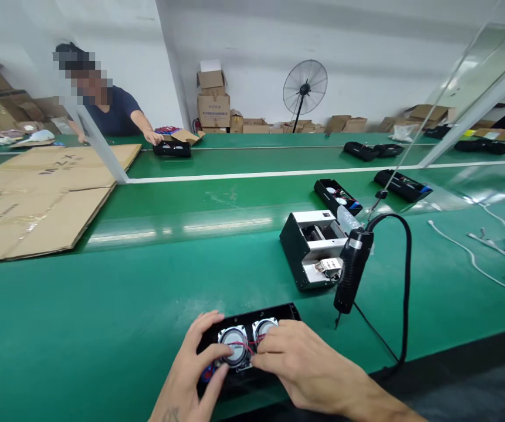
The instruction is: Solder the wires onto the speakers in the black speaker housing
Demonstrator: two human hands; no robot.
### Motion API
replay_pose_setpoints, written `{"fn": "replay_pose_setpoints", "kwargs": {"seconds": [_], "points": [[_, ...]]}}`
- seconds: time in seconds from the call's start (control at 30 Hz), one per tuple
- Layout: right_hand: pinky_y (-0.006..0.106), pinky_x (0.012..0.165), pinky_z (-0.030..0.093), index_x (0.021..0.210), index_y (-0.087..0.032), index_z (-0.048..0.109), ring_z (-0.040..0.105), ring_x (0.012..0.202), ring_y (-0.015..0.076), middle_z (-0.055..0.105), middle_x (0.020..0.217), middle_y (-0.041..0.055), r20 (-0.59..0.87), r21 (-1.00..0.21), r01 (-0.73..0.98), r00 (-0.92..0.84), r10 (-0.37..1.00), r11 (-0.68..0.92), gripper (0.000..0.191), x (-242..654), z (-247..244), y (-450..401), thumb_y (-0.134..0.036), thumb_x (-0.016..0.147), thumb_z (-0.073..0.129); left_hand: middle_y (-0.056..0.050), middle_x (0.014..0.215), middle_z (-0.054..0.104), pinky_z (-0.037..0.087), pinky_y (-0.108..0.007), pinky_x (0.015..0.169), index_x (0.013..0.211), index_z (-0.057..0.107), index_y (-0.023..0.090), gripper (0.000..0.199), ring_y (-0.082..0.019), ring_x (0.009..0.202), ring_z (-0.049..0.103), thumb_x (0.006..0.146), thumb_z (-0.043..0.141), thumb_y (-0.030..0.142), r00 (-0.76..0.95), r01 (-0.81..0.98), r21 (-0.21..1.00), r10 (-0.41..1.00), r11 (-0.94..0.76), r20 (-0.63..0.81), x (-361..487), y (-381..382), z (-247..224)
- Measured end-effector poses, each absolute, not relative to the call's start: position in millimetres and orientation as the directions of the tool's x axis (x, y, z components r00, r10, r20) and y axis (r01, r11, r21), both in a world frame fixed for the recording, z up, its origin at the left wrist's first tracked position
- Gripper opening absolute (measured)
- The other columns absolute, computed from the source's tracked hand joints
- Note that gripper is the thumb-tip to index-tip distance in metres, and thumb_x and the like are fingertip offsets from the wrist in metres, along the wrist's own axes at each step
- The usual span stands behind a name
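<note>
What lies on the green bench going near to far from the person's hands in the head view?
Speaker housing under left hand and right hand → hanging screwdriver → open metal box → black tray of parts → co-worker's tray.

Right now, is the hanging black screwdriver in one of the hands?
No, the electric screwdriver hangs free, while both hands touch the speaker box.

Both forearms reach forward, left hand (199, 357) and right hand (294, 363) close together, fingers curled down.
</note>
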State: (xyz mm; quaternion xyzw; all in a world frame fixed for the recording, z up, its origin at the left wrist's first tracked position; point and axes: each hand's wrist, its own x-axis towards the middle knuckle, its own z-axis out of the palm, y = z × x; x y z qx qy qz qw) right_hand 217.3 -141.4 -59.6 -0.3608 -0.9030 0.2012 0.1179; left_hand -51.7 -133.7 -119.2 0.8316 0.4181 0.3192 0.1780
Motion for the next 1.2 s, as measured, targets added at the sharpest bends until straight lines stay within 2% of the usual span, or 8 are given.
{"fn": "replay_pose_setpoints", "kwargs": {"seconds": [0.1,0.23,0.4,0.63,0.8,1.03,1.13,1.2], "points": [[0.036,0.077,0.042,0.11,-0.02,0.067,0.064,0.091,0.0202,0.074,0.102,0.001,0.015,-0.329,0.636,-0.735,0.678,0.698,0.018,211.4,-64.7,-146.3,-0.014,0.094,0.061,-0.014,0.162,0.042,0.032,-0.073,0.121,0.113,0.067,0.025,0.03,-0.041,0.154,0.032,0.09,0.07,0.044,0.649,0.539,0.385,0.66,-0.749,0.378,-53.4,-135.6,-119.1],[0.034,0.077,0.04,0.107,-0.02,0.065,0.062,0.091,0.0183,0.072,0.103,-0.0004,-0.018,-0.309,0.622,-0.76,0.65,0.719,0.014,200.7,-70.4,-146.4,-0.013,0.099,0.057,-0.012,0.159,0.048,0.02,-0.072,0.126,0.109,0.065,0.024,0.035,-0.04,0.157,0.025,0.08,0.081,0.033,0.701,0.546,0.259,0.604,-0.796,0.378,-51.8,-133.1,-131.9],[0.033,0.072,0.04,0.104,-0.02,0.065,0.061,0.086,0.0178,0.071,0.1,0.0,-0.063,-0.352,0.616,-0.766,0.639,0.704,0.019,197.7,-71.4,-144.1,-0.007,0.096,0.054,-0.011,0.153,0.056,0.01,-0.068,0.129,0.104,0.066,0.024,0.021,-0.035,0.158,0.026,0.085,0.074,0.024,0.675,0.534,0.306,0.615,-0.788,0.408,-49.2,-133.1,-138.8],[0.028,0.086,0.047,0.105,-0.02,0.07,0.066,0.094,0.0191,0.073,0.102,0.0028,-0.087,-0.509,0.609,-0.739,0.668,0.608,0.019,202.4,-61.2,-145.0,-0.016,0.09,0.059,-0.007,0.154,0.056,0.003,-0.07,0.129,0.094,0.068,0.023,0.006,-0.037,0.16,0.018,0.09,0.072,0.025,0.709,0.512,0.292,0.589,-0.808,0.389,-50.3,-135.0,-131.4],[0.026,0.095,0.048,0.113,-0.019,0.068,0.066,0.096,0.0199,0.072,0.104,0.0048,-0.024,-0.538,0.577,-0.739,0.674,0.614,0.024,200.5,-69.0,-154.3,-0.016,0.093,0.055,-0.001,0.155,0.057,-0.005,-0.06,0.133,0.096,0.07,0.024,0.015,-0.035,0.162,0.013,0.091,0.076,0.037,0.718,0.513,0.288,0.588,-0.809,0.373,-49.2,-135.6,-123.0],[0.034,0.099,0.049,0.119,-0.015,0.066,0.064,0.101,0.0241,0.071,0.113,0.0084,0.012,-0.472,0.635,-0.689,0.725,0.612,0.032,188.5,-92.6,-165.7,-0.008,0.091,0.051,-0.001,0.148,0.063,-0.009,-0.071,0.129,0.103,0.072,0.022,0.026,-0.042,0.161,0.01,0.088,0.081,0.041,0.72,0.517,0.227,0.563,-0.825,0.407,-47.0,-135.4,-125.0],[0.037,0.099,0.048,0.118,-0.014,0.065,0.065,0.101,0.0247,0.072,0.11,0.0103,-0.013,-0.475,0.669,-0.655,0.755,0.572,0.031,183.7,-87.2,-157.7,-0.008,0.09,0.053,0.002,0.139,0.069,-0.006,-0.07,0.129,0.105,0.075,0.028,0.025,-0.04,0.16,0.021,0.085,0.084,0.04,0.746,0.478,0.323,0.571,-0.817,0.341,-46.9,-118.3,-115.4],[0.036,0.094,0.048,0.119,-0.015,0.066,0.066,0.099,0.0236,0.073,0.11,0.0106,-0.065,-0.504,0.687,-0.635,0.77,0.524,0.031,182.7,-75.4,-143.3,-0.009,0.089,0.056,0.003,0.135,0.071,0.004,-0.077,0.126,0.102,0.078,0.033,0.021,-0.043,0.154,0.034,0.082,0.085,0.034,0.784,0.483,0.418,0.592,-0.77,0.185,-45.1,-99.9,-100.9]]}}
